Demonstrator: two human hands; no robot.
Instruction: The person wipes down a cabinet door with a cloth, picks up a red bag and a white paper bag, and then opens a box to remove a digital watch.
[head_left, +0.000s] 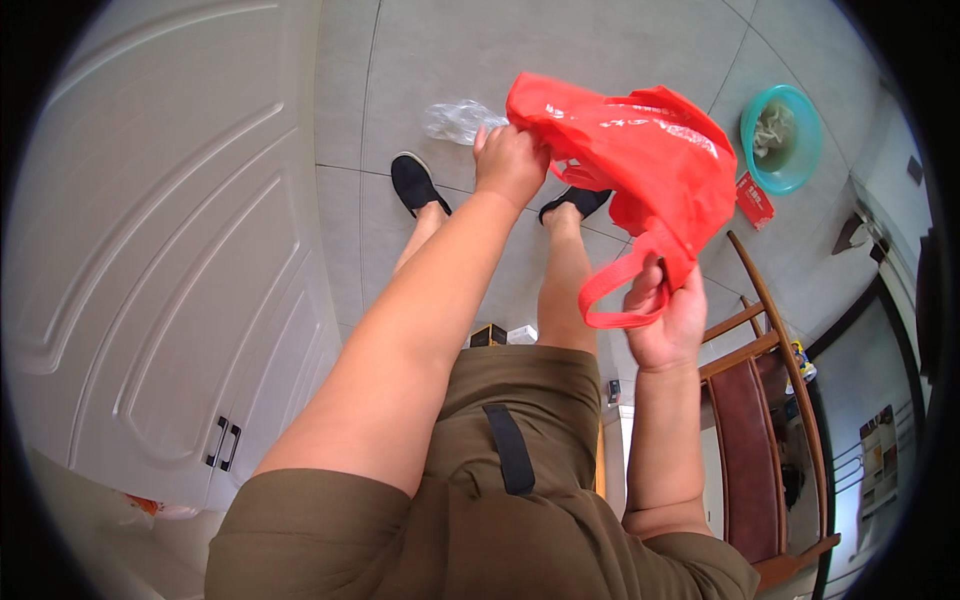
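A red fabric carrier bag (645, 157) with white printing hangs between my two hands above the tiled floor. My left hand (511, 166) grips the bag's left edge, near one of its loops. My right hand (671, 319) holds the lower right corner of the bag, where a red strap handle (615, 289) loops out to the left. Past my left hand, a crumpled clear plastic bag (461, 121) lies on the floor.
White panelled cupboard doors (172, 225) stand on the left. A turquoise basin (806, 142) holding a pale cloth (772, 129) stands at the upper right beside a red printed card (754, 201). A wooden chair (750, 450) is at the right. Small boxes (489, 335) lie behind my feet.
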